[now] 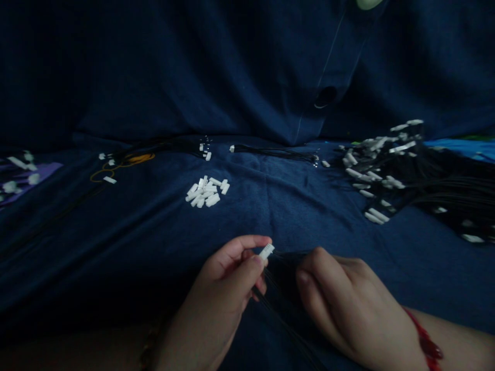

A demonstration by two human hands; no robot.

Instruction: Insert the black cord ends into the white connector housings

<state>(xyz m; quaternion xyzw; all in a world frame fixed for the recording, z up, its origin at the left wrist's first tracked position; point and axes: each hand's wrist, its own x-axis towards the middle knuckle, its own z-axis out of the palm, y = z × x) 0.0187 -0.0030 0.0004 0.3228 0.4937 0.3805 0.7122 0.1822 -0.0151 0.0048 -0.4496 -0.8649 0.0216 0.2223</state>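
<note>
Near the bottom centre, my left hand pinches a small white connector between thumb and index finger. Thin black wires run from beneath its fingers down to the lower right. My right hand is closed just to the right, its thumb and index finger pressed together on a thin black wire that leads to the connector. Beyond my left hand, a small pile of loose white connectors lies on the dark blue cloth.
A large bundle of black wires with white connectors spreads at the right. Shorter wire bundles lie at the back, with an orange cord at back left. More white connectors rest on purple material at far left.
</note>
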